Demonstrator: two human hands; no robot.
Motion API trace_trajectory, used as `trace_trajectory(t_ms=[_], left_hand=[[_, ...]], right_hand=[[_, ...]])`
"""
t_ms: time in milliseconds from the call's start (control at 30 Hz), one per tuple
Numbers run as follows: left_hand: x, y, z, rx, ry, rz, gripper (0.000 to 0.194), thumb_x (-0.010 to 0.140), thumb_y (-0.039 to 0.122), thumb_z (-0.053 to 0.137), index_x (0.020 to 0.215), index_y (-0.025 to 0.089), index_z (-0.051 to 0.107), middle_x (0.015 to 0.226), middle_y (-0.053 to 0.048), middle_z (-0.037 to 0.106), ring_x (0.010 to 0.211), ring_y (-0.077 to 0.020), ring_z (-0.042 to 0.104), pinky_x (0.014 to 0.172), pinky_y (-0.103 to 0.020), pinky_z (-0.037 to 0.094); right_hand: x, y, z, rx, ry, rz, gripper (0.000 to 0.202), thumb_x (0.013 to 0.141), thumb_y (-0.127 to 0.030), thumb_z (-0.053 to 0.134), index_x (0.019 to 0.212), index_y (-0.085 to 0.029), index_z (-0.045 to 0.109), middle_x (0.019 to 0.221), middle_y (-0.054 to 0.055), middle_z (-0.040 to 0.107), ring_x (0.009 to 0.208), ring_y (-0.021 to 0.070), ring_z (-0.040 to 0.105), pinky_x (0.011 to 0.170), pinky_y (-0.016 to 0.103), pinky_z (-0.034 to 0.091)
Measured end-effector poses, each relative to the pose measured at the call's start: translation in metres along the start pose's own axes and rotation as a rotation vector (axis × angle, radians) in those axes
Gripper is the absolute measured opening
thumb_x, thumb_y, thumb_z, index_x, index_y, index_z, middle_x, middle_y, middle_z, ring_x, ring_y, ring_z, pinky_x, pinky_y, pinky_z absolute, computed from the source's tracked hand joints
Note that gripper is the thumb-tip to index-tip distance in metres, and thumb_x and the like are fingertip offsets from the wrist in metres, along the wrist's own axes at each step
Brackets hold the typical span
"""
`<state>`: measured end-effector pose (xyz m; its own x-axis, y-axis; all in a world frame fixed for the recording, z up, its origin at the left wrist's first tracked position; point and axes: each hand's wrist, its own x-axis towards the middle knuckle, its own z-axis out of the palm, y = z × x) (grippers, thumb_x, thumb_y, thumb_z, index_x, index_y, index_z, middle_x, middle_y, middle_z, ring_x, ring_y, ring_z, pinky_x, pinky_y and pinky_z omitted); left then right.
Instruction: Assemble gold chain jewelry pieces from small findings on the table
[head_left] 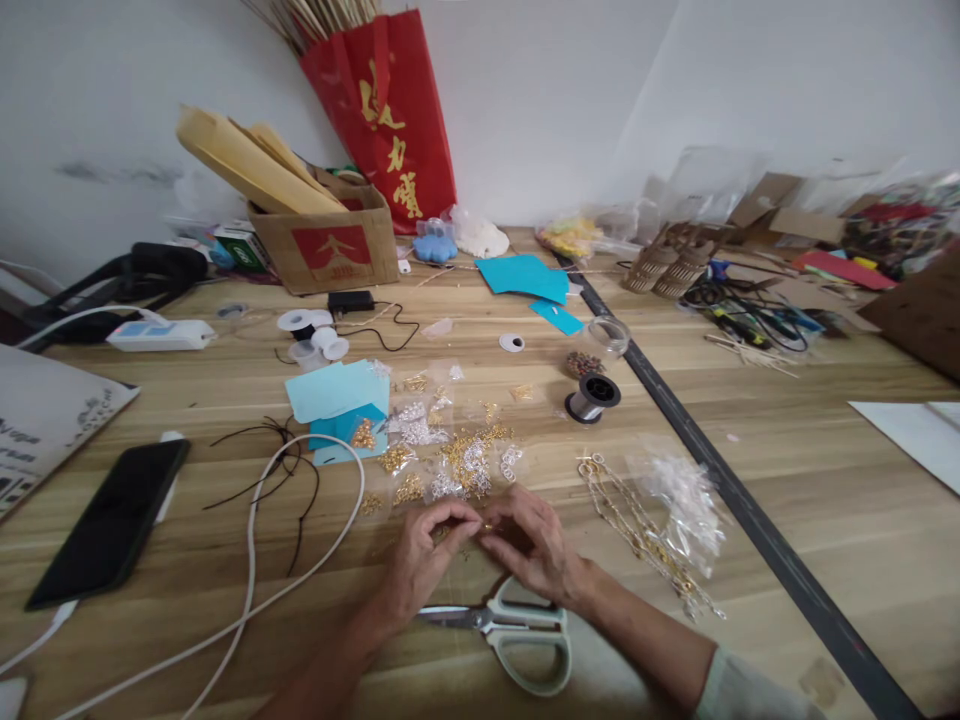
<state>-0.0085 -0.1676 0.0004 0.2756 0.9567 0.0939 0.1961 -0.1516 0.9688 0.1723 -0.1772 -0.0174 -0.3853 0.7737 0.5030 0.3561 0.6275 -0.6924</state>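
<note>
Two hands (426, 558) (531, 542), seemingly one gold piece (487, 526)

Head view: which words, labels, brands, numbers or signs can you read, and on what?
"健力寶", gold, on the tall red bag; the top character is stylised.
White emblem on a red panel, brown cardboard box; lettering beneath too blurred.
Dark slanted letters, white printed packaging: too blurred to read surely.
Small green-and-white box: print too small.
No readable numbers.

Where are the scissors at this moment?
In the head view, the scissors lie low and near the middle on the wooden table, blades toward the left, just nearer the person than the left hand and right hand.
</note>
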Motion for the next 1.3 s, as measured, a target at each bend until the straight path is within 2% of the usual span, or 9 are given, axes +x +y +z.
trace_trajectory(t_ms=[200, 333, 433, 567, 700, 967, 1067, 1167, 1300], left_hand=[[-0.001, -0.003, 0.002, 0.040, 0.036, 0.105, 0.012, 0.077, 0.017, 0.064, 0.064, 0.016, 0.066, 0.065, -0.002, 0.067, 0.064, -0.0148, 0.062, 0.063, -0.024, 0.049], [-0.001, -0.004, 0.002, 0.082, 0.052, 0.140, 0.013, 0.078, 0.017, 0.063, 0.065, 0.017, 0.066, 0.065, -0.002, 0.067, 0.063, -0.0140, 0.061, 0.062, -0.023, 0.049], [0.000, -0.002, 0.000, 0.098, 0.092, 0.138, 0.014, 0.079, 0.019, 0.062, 0.065, 0.017, 0.066, 0.065, -0.002, 0.067, 0.062, -0.0144, 0.061, 0.062, -0.024, 0.049], [0.001, -0.001, -0.003, 0.083, 0.124, 0.146, 0.015, 0.079, 0.021, 0.061, 0.065, 0.016, 0.066, 0.065, -0.002, 0.067, 0.062, -0.0146, 0.061, 0.062, -0.024, 0.049], [0.002, 0.000, -0.005, 0.081, 0.129, 0.148, 0.013, 0.079, 0.019, 0.062, 0.067, 0.016, 0.067, 0.066, -0.002, 0.068, 0.063, -0.0142, 0.062, 0.061, -0.023, 0.049], [0.002, 0.000, -0.005, 0.085, 0.128, 0.136, 0.014, 0.080, 0.020, 0.060, 0.067, 0.017, 0.066, 0.067, -0.002, 0.067, 0.064, -0.0145, 0.062, 0.061, -0.023, 0.049], [0.002, -0.001, -0.004, 0.087, 0.135, 0.151, 0.014, 0.080, 0.019, 0.060, 0.068, 0.017, 0.065, 0.067, -0.002, 0.067, 0.065, -0.0147, 0.062, 0.062, -0.023, 0.049], [0.002, 0.000, -0.003, 0.105, 0.118, 0.175, 0.015, 0.081, 0.019, 0.060, 0.068, 0.017, 0.065, 0.067, -0.002, 0.067, 0.065, -0.0147, 0.062, 0.062, -0.024, 0.049], [0.001, -0.001, 0.000, 0.146, 0.102, 0.251, 0.015, 0.081, 0.018, 0.060, 0.067, 0.018, 0.064, 0.066, -0.002, 0.066, 0.064, -0.0147, 0.062, 0.062, -0.024, 0.049]], right_hand=[[0.002, -0.002, -0.001, -0.008, -0.002, -0.021, 0.016, 0.088, -0.021, 0.058, 0.103, -0.019, 0.055, 0.091, 0.008, 0.063, 0.081, 0.0189, 0.057, 0.070, 0.032, 0.048], [0.004, -0.002, -0.001, -0.002, -0.026, -0.024, 0.007, 0.090, -0.015, 0.051, 0.092, -0.020, 0.056, 0.083, 0.005, 0.062, 0.078, 0.0173, 0.056, 0.070, 0.030, 0.046], [0.003, -0.003, -0.002, -0.059, -0.012, 0.001, 0.005, 0.086, -0.017, 0.052, 0.089, -0.019, 0.054, 0.081, 0.006, 0.059, 0.077, 0.0188, 0.054, 0.068, 0.032, 0.045], [0.003, -0.006, -0.006, -0.056, 0.053, 0.054, 0.003, 0.082, -0.022, 0.052, 0.084, -0.019, 0.051, 0.083, 0.006, 0.056, 0.078, 0.0204, 0.053, 0.069, 0.034, 0.044], [0.004, -0.007, -0.012, 0.068, 0.141, 0.105, 0.012, 0.090, -0.025, 0.044, 0.081, -0.019, 0.050, 0.082, 0.006, 0.054, 0.081, 0.0199, 0.053, 0.070, 0.034, 0.044], [-0.001, 0.003, -0.014, 0.142, 0.288, 0.260, 0.031, 0.100, -0.032, 0.028, 0.094, -0.019, 0.055, 0.087, 0.006, 0.055, 0.086, 0.0192, 0.053, 0.077, 0.034, 0.044], [-0.001, 0.000, -0.016, 0.109, 0.277, 0.199, 0.027, 0.099, -0.030, 0.030, 0.100, -0.019, 0.055, 0.089, 0.007, 0.056, 0.086, 0.0192, 0.054, 0.077, 0.035, 0.045], [0.001, -0.004, -0.017, 0.040, 0.171, 0.031, 0.020, 0.096, -0.027, 0.041, 0.109, -0.019, 0.053, 0.094, 0.009, 0.058, 0.089, 0.0208, 0.055, 0.075, 0.036, 0.047], [0.003, -0.006, -0.014, -0.096, 0.037, -0.155, 0.023, 0.090, -0.023, 0.054, 0.113, -0.019, 0.054, 0.096, 0.010, 0.063, 0.087, 0.0214, 0.056, 0.073, 0.037, 0.048]])
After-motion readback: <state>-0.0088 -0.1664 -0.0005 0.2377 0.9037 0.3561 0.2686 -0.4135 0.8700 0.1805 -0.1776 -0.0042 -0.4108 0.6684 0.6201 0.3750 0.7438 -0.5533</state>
